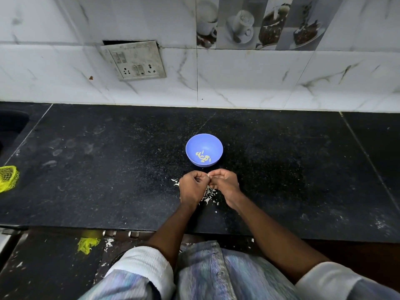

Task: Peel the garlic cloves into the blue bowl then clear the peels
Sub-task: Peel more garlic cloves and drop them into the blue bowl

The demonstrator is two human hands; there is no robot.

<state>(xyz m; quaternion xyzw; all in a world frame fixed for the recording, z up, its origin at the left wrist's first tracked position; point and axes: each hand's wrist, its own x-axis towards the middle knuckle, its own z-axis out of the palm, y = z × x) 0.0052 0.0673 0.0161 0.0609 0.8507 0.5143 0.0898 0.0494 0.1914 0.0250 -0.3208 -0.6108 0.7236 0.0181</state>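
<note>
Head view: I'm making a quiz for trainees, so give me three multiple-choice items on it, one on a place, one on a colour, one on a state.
1. Where does the bowl stand?
A. on the counter, beyond the hands
B. on the floor
C. in the sink

2. What colour is the mesh bag at the counter's left edge?
A. red
B. yellow
C. white

3. What are the two hands doing?
A. lying flat on the counter
B. lifting the bowl
C. held together, fingers curled on something small

Answers: 1 A, the bowl sits on the black counter just past the hands. 2 B, the netting is bright yellow. 3 C, the left hand and right hand meet above the peels, pinching a small pale piece that is too small to identify.
</note>
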